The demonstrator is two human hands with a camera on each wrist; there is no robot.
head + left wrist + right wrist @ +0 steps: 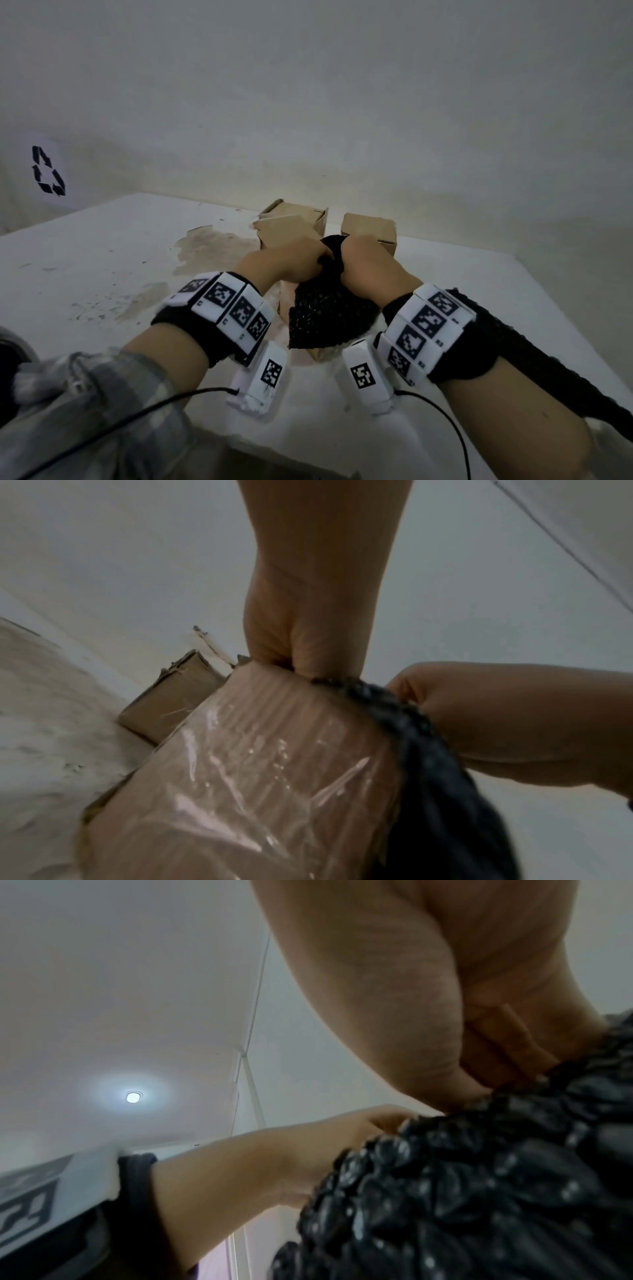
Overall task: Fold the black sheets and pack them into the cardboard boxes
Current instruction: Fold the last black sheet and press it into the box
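Observation:
A black bubble-textured sheet (329, 315) is bunched between my two hands over a small cardboard box (318, 354) in the middle of the white table; most of the box is hidden under the sheet. My left hand (291, 260) curls its fingers at the box's top edge and on the sheet's upper end. My right hand (370, 263) grips the same bunch from the right. In the left wrist view the box's taped side (257, 764) fills the frame, with the sheet (428, 750) hanging down its right edge. The right wrist view shows the sheet (479, 1191) under my right hand (445, 1001).
Two more cardboard boxes stand against the wall, one with raised flaps (294, 222) and one to its right (370, 229). Another black sheet (548, 370) lies along the table under my right forearm. The stained table (102, 274) ends near my body. A recycling symbol (48, 171) shows at left.

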